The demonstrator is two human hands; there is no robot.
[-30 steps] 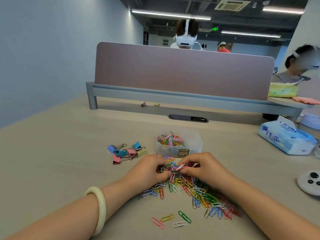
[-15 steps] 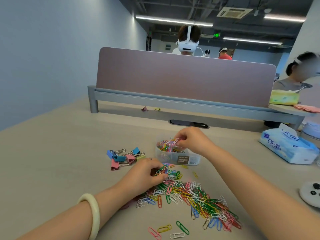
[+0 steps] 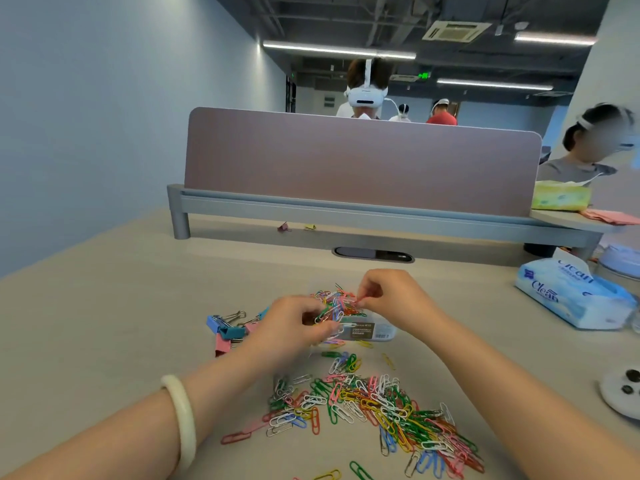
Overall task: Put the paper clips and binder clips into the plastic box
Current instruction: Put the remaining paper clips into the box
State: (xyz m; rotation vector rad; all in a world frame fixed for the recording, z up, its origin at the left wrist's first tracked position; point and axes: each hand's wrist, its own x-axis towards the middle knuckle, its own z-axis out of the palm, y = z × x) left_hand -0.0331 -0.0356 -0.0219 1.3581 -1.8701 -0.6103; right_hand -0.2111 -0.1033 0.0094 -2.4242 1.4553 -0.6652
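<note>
A clear plastic box [image 3: 372, 332] with a brown label stands mid-table, heaped with coloured paper clips. My left hand [image 3: 291, 327] is at the box's left side, fingers pinched on a bunch of paper clips [image 3: 329, 311] over its rim. My right hand [image 3: 391, 299] hovers over the box's right side, fingertips pinching a red clip in the heap. A wide pile of loose paper clips [image 3: 374, 407] lies on the table in front of the box. Several blue and pink binder clips [image 3: 228, 329] lie left of the box, partly hidden by my left hand.
A desk divider [image 3: 360, 168] on a grey rail closes off the far edge, with two small binder clips [image 3: 284, 227] beneath it. A tissue pack [image 3: 571, 296] lies at the right, a white controller [image 3: 623, 393] at the right edge. Other people sit beyond.
My left hand lifted from the pile to the box, carrying paper clips. My right hand stayed over the box, shifting slightly right.
</note>
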